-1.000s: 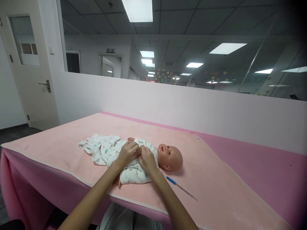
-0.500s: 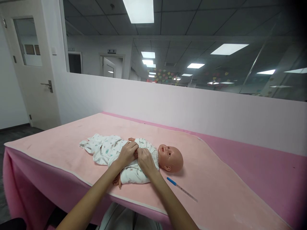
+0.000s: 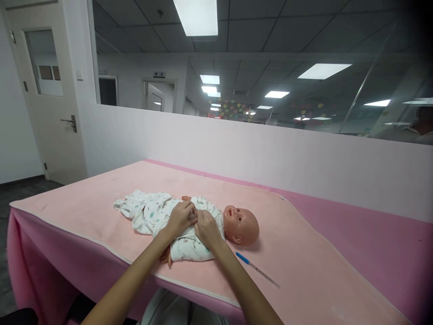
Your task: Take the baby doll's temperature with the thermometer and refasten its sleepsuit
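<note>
A baby doll (image 3: 245, 225) lies on its back with its head to the right, dressed in a white patterned baby outfit (image 3: 152, 212). Over the doll's chest, my left hand (image 3: 182, 217) has its fingers pinched together at the front of the outfit. Right beside it, fingertips close to the left ones, my right hand (image 3: 206, 228) is also closed on the cloth. What lies between the fingertips is hidden. A thin glass thermometer-like stick with a blue end (image 3: 242, 258) rests on the cover, right of my right forearm.
A pink padded cover (image 3: 304, 271) spreads over the table, with a darker pink cloth (image 3: 372, 234) beneath it. Behind stands a low white wall (image 3: 237, 149) with a window above. A closed door (image 3: 50, 108) is at the left. Part of a person (image 3: 406, 128) shows at the far right.
My fingers have shifted slightly at the doll's chest while staying pinched together. The view has tilted a little, and a person has appeared behind the glass at right.
</note>
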`<state>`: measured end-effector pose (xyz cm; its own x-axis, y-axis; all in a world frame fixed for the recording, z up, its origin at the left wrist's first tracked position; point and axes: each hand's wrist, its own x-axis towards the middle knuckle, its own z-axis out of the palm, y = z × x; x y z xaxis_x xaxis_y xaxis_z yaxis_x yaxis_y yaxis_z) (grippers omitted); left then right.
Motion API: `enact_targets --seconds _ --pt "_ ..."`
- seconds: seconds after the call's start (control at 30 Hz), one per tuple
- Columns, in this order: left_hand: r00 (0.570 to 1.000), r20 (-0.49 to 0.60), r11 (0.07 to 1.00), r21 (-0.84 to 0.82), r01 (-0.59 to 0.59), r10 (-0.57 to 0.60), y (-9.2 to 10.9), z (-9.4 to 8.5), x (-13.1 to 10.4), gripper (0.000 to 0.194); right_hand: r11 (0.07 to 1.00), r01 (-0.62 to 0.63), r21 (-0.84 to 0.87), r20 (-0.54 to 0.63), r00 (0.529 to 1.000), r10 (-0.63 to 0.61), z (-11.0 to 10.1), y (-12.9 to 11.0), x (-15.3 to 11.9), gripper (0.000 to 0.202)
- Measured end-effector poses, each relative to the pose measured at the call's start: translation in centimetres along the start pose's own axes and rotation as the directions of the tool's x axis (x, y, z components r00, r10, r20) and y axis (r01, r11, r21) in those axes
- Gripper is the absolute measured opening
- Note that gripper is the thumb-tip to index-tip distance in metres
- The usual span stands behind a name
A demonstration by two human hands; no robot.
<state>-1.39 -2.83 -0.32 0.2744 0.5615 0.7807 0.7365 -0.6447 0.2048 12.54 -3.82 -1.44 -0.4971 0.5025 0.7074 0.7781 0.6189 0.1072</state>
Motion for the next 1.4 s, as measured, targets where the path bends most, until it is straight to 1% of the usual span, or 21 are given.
enact_targets --seconds 0.1,0.2,0.27,0.43,0.6,0.77,0.9,1.0,1.1,1.2,1.27,1.4 --pt "0.996 0.031 0.989 -0.117 0.091 -0.088 0.2 -0.6 0.0 0.013 0.986 -0.123 0.114 -0.064 0.989 0.131 -0.6 0.1 -0.3 0.017" --pt "0.992 0.056 0.959 -0.255 0.125 -0.114 0.2 -0.9 0.1 0.025 0.955 -0.233 0.185 -0.112 0.960 0.256 -1.5 0.2 -0.3 0.015" --pt "0.991 0.068 0.938 -0.322 0.132 -0.116 0.1 -1.0 0.3 0.028 0.946 -0.267 0.183 -0.116 0.950 0.290 -1.9 0.3 -0.2 0.015" --pt "0.988 0.115 0.908 -0.394 0.141 -0.103 0.0 -0.7 0.7 0.024 0.955 -0.265 0.132 -0.124 0.952 0.281 -1.9 0.2 0.1 0.016" --pt "0.988 0.092 0.893 -0.423 0.153 -0.125 0.4 -0.7 0.8 0.020 0.950 -0.289 0.120 -0.080 0.951 0.299 -1.6 0.0 0.1 0.016" --pt "0.988 0.098 0.901 -0.406 0.150 -0.120 0.4 -0.9 0.6 0.022 0.939 -0.286 0.188 -0.103 0.945 0.309 -1.8 0.1 0.0 0.009" --pt "0.991 0.105 0.921 -0.372 0.117 -0.083 -0.5 -0.9 0.6 0.023 0.934 -0.255 0.249 -0.125 0.948 0.292 -1.8 0.1 -0.1 0.009" --pt "0.989 0.132 0.931 -0.348 0.108 -0.065 -1.1 -1.2 0.7 0.023 0.915 -0.269 0.301 -0.143 0.936 0.322 -1.7 0.1 -0.2 0.012" --pt "0.979 0.195 0.913 -0.385 0.136 -0.064 -1.3 -1.9 0.7 0.025 0.887 -0.319 0.335 -0.151 0.911 0.385 -1.5 0.1 -0.3 0.016" --pt "0.964 0.258 0.889 -0.425 0.170 -0.061 -0.9 -2.3 0.6 0.028 0.879 -0.342 0.332 -0.141 0.903 0.405 -1.3 0.0 -0.3 0.017" --pt "0.960 0.269 0.878 -0.440 0.191 -0.074 -0.6 -2.4 0.5 0.029 0.885 -0.324 0.335 -0.140 0.912 0.387 -1.3 0.0 -0.4 0.017" --pt "0.960 0.247 0.852 -0.465 0.239 -0.135 -0.3 -1.9 0.1 0.030 0.901 -0.267 0.341 -0.139 0.934 0.329 -1.6 -0.1 -0.4 0.014"
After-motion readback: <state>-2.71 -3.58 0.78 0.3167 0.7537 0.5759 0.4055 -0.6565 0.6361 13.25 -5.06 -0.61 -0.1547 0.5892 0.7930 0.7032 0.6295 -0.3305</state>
